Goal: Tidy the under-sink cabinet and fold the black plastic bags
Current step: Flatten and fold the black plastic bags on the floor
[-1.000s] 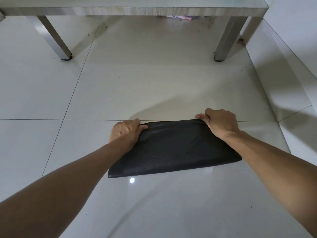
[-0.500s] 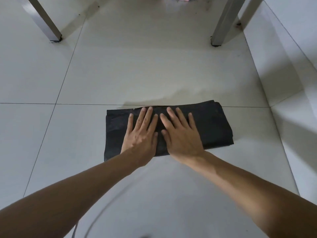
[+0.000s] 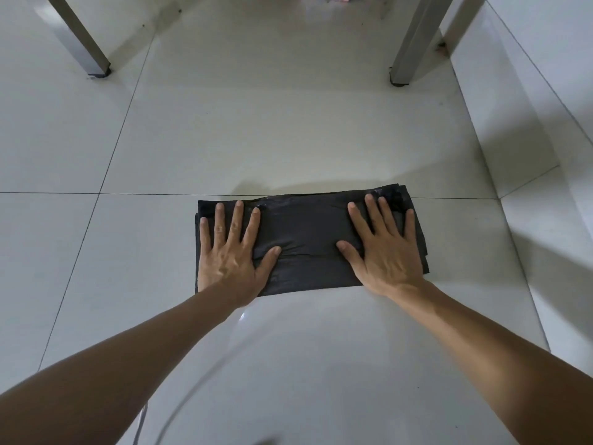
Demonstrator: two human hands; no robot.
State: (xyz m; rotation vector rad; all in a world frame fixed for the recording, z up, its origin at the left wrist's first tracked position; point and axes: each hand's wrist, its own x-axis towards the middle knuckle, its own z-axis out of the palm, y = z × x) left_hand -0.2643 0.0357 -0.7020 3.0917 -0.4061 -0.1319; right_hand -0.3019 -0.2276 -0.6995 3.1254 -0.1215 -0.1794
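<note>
No writing or label can be read anywhere. The bag point(image 3: 308, 239) is thin, slightly glossy black plastic, folded into a wide flat rectangle with fine wrinkles across its middle and several layered edges showing at its right end. It lies on the floor point(image 3: 288, 139), its far edge along a dark grout line. The floor is large, pale, glossy tiles that catch soft reflections.

The left hand point(image 3: 231, 255) lies palm down on the bag's left end, flat, fingers spread and pointing away, thumb angled toward the middle. The right hand point(image 3: 383, 252) mirrors it on the right end, flat and splayed, grasping nothing. The two hands are well apart, with bare plastic between the thumbs. Both forearms reach in from the near edge.

Beyond stand two square, brushed-metal legs point(image 3: 412, 43), upright on dark feet.
</note>
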